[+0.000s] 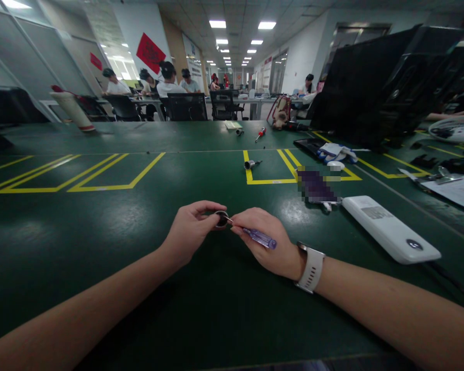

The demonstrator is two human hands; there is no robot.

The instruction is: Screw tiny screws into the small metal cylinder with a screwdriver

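I have my two hands close to each other near the middle of the frame, over the green counter (212, 309). My left hand (185, 232) pinches a small, dark round part (220, 219) between the thumb and fingers. The part looks like a short cup or ring, and its open side is turned a bit toward my other hand. My right hand (265, 239) is closed around a little screwdriver (260, 238) with a see-through purple handle. The back end of the handle pokes out to the lower right, and the thin metal end points left into the mouth of the round part. I can't tell if the tip touches anything in there, because it is too small and dark.

I think I am in the middle of using the tip on the inside of the part. From here, the work calls for a firm left pinch, so the part does not turn, and a straight tip. Then small, slow twists or pokes would do. If I tilt too much, the tip could slip.

Past my hands, right of the middle, another metal part (249, 165) lies inside a yellow tape box (268, 181). Higher up, there is a red screwdriver (260, 134) and one more small dark part (239, 132) to its left.
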